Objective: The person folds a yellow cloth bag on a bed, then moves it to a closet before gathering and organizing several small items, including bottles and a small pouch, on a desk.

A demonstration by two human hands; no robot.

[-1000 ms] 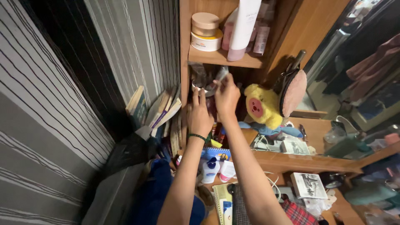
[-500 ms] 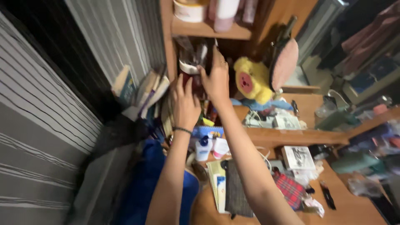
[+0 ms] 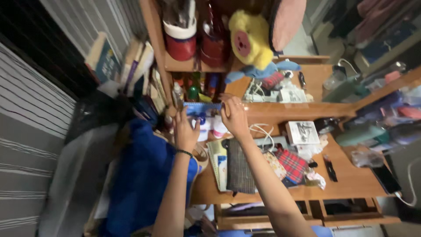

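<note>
My left hand (image 3: 186, 130) is raised with its fingers apart, just left of two small white bottles (image 3: 210, 127) at the back of the wooden desk (image 3: 351, 182). My right hand (image 3: 234, 117) is beside it, fingertips at the right end of a blue spiral-bound pad (image 3: 202, 108) that stands behind the bottles. Whether the right hand grips the pad is blurred. Above, on a shelf, stand a red-and-white cup (image 3: 180, 40) and a dark red jar (image 3: 213, 49).
A yellow plush toy (image 3: 247, 38) and a pink round pad (image 3: 287, 17) sit right of the shelf. On the desk lie a dark checked pouch (image 3: 239, 167), a red plaid pouch (image 3: 293, 164), a white box (image 3: 302, 132) and a phone (image 3: 386, 177). Books (image 3: 127, 57) lean at left; blue cloth (image 3: 140, 175) lies below.
Both hands have come down from the cup and jar on the shelf to the blue pad and white bottles at desk level. The view has tilted down onto the desk.
</note>
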